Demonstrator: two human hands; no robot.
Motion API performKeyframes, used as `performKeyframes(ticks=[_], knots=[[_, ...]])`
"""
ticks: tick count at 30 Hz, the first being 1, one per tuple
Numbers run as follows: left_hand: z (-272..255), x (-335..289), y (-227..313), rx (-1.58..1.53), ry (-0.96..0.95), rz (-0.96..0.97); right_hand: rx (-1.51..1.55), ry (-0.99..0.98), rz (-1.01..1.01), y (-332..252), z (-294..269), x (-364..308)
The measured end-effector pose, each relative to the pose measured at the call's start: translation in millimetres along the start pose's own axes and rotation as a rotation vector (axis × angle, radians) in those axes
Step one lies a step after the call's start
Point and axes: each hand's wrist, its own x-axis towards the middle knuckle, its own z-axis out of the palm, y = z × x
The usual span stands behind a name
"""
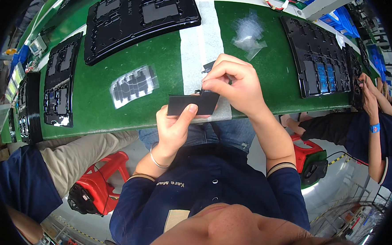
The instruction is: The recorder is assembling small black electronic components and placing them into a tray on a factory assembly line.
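Head-worn fisheye, looking down, close over green bench (166, 54), rim somewhat unclear

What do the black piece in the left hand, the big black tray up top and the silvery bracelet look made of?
Black piece: matte, perhaps plastic or coated card, from its flat, dull face. Big black tray: glossy, likely moulded plastic, given its highlights and contoured form. Bracelet: polished, probably metal, from its silvery shine.

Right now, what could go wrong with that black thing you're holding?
The left hand holds the black piece near the green table's front edge, so it might fall if the thumb slips. The right hand's fingers are bunched by its upper edge; pressing hard might bend it.
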Motion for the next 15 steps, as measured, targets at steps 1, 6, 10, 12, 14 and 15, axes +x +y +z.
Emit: performKeyframes(ticks=[1,6,10,12,14,15], knots=[[1.8,0.7,0.7,0.002,-0.003,0.003,0.135,-0.029,0.146,-0.3,-2.3,-0.3],[3.1,2.7,3.8,-0.131,-0.027,0.022,0.290,-0.024,0.181,5.9,-2.9,1.8],[0.4,3.4,2.2,-0.089,0.002,0.044,-0.033,-0.134,0.099,-5.2,-1.5,0.4],[-1.5,4.8,2.2,-0.115,-0.004,0.080,-0.020,-0.116,0.094,-4.7,-5.3,0.1],[-7.7,8.8,12.4,-0.073,0.014,0.160,0.013,-0.010,0.102,3.3,-12.9,-2.3],[-13.0,11.4,20.4,-0.035,0.032,0.236,0.044,0.095,0.115,5.7,-19.0,-3.1]])
